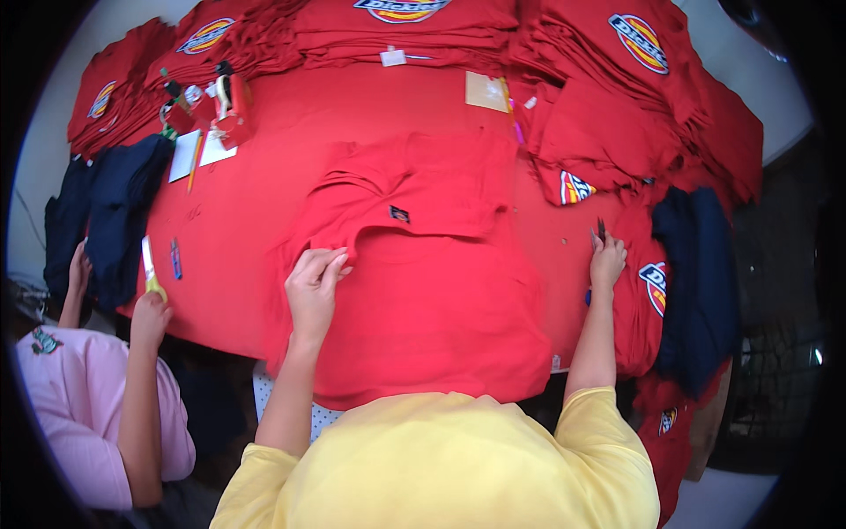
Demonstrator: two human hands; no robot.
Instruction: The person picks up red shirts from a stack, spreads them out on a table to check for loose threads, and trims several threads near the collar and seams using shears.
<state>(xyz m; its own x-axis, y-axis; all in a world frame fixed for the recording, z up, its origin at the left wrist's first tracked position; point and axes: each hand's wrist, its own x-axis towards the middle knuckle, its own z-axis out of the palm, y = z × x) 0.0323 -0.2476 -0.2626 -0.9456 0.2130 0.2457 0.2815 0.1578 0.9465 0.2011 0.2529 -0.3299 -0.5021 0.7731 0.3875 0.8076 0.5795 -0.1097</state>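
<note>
A red T-shirt [423, 326] lies spread in front of me, its upper part folded back with a small dark label [399, 214] showing. My left hand [315, 280] is closed in a pinch on the shirt's edge, left of that label. Out to the right, beside a pile of red shirts, my right hand [608, 262] is closed around small dark-tipped thread snips [602, 231]. The fingers hide most of the tool.
Stacks of red shirts [405, 40] line the far edge. Dark blue garments [696, 282] hang at the right. On the left, a co-worker's hand [152, 317] holds yellow-handled scissors [150, 264], near blue snips [176, 260]. A red tape dispenser [233, 119] stands far left.
</note>
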